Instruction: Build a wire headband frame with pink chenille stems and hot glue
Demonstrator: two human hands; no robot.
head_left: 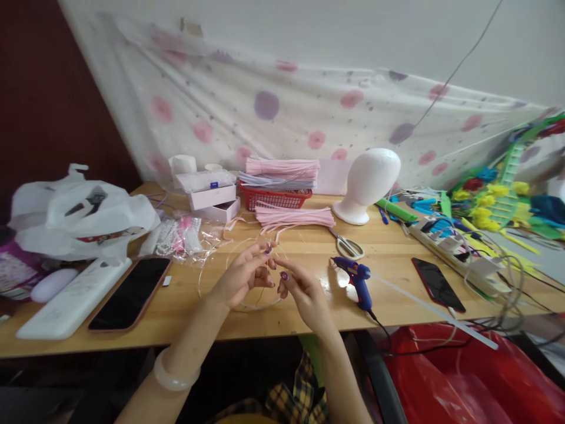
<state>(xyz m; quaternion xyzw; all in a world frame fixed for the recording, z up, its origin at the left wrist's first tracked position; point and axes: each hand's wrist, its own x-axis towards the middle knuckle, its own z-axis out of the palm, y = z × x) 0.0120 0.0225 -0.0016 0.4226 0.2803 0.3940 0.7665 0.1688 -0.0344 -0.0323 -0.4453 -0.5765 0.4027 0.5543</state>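
My left hand [247, 271] is raised above the front of the table, its thumb and forefinger pinched on a thin pale wire [258, 307]. The wire curves in wide loops around and below my fingers, partly hidden by them. Close beside it, my right hand [304, 288] has its fingers bent inward at the same wire, the forefinger reaching to the left fingertips. The exact spot where the right fingers grip is too small to see well. To the right lies a blue glue gun [355, 277] with a clear glue stick [436, 309] protruding from its back.
Scissors [348, 244], pink pipe cleaners [293, 215], a red basket [276, 198] and a white foam head [368, 182] stand behind my hands. Phones [130, 294], a white power bank [73, 300] and bagged beads [176, 235] lie left; a power strip [461, 262] with cables lies right.
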